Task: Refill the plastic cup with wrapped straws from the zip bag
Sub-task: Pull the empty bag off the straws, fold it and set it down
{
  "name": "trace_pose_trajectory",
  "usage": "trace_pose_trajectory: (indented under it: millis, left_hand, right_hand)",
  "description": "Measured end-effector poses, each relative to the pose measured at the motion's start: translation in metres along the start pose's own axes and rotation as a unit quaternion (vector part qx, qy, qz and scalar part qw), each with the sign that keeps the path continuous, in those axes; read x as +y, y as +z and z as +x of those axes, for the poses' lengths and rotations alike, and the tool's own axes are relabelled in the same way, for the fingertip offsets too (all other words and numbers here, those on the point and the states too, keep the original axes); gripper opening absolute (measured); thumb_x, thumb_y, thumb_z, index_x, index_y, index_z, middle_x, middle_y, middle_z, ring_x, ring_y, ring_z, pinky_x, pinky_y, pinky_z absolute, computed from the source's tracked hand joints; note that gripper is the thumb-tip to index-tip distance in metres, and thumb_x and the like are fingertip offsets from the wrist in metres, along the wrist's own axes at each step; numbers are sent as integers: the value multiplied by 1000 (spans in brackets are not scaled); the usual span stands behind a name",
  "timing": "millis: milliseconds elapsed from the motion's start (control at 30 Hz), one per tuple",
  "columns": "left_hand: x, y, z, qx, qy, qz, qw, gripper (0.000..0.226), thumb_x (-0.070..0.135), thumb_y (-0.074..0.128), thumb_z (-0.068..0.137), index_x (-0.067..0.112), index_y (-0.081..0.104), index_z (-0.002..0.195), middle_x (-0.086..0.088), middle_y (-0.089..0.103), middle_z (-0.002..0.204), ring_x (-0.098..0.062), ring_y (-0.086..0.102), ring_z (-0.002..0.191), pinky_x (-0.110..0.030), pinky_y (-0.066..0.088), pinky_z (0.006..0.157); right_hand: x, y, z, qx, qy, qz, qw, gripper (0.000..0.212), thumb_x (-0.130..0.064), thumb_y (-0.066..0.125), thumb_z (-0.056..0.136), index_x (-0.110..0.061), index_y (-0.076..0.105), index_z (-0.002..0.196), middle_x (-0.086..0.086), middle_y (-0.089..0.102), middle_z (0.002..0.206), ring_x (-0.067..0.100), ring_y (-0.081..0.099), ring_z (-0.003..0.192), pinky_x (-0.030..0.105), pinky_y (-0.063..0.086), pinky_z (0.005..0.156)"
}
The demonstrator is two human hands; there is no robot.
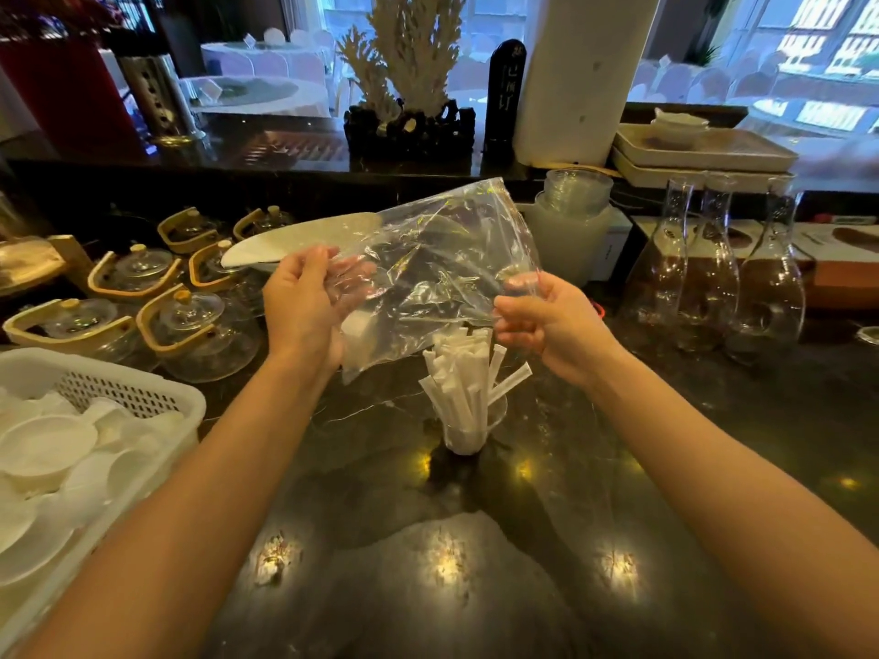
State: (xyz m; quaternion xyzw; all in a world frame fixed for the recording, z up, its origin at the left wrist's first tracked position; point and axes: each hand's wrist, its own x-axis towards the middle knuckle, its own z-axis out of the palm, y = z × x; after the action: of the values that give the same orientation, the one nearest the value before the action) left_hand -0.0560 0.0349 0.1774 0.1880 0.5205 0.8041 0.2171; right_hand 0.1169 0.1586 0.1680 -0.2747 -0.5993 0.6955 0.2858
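A clear plastic cup (468, 428) stands on the dark polished stone counter (666, 444), packed with white paper-wrapped straws (463, 373) that fan out above its rim. Just above the straw tips, both hands hold a crumpled clear plastic zip bag (442, 273) in the air. The left hand (304, 306) pinches the bag's left edge between thumb and fingers; the right hand (537, 321) is closed around its right lower corner. The bag looks empty. Left of the grip sits a white slotted plastic basket (138, 397) of white dishes, with glass teapots with yellow handles (180, 321) beyond it. Right of the grip stand tall clear glass carafes (713, 268).
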Motion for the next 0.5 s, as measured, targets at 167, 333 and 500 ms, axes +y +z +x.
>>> trace_pose_trajectory:
  millis: [167, 333, 500]
  left_hand:
    - [-3, -13, 2, -17, -23, 40, 999, 25, 18, 43, 93, 17, 58, 74, 9, 66, 50, -2, 63, 52, -17, 53, 53]
    - [-7, -17, -9, -142, -128, -47, 980, 13, 28, 45, 89, 21, 55, 93, 2, 70, 85, -12, 65, 83, -19, 56, 62]
    - [-24, -5, -30, -216, -194, 28, 956, 44, 12, 66, 66, 15, 49, 106, -10, 67, 92, -13, 71, 68, -20, 56, 55]
  right_hand:
    - [-15, -15, 3, 91, -35, -25, 995, 18, 3, 63, 75, -12, 53, 79, 3, 56, 71, 2, 54, 44, 9, 43, 42]
    - [-13, -16, 10, 145, -60, 77, 985, 19, -7, 58, 84, -15, 52, 68, -6, 64, 51, 1, 45, 43, 9, 34, 37]
    - [-11, -7, 14, 154, -66, 121, 978, 18, -11, 51, 88, -16, 47, 71, -1, 59, 63, 3, 47, 48, 11, 35, 39]
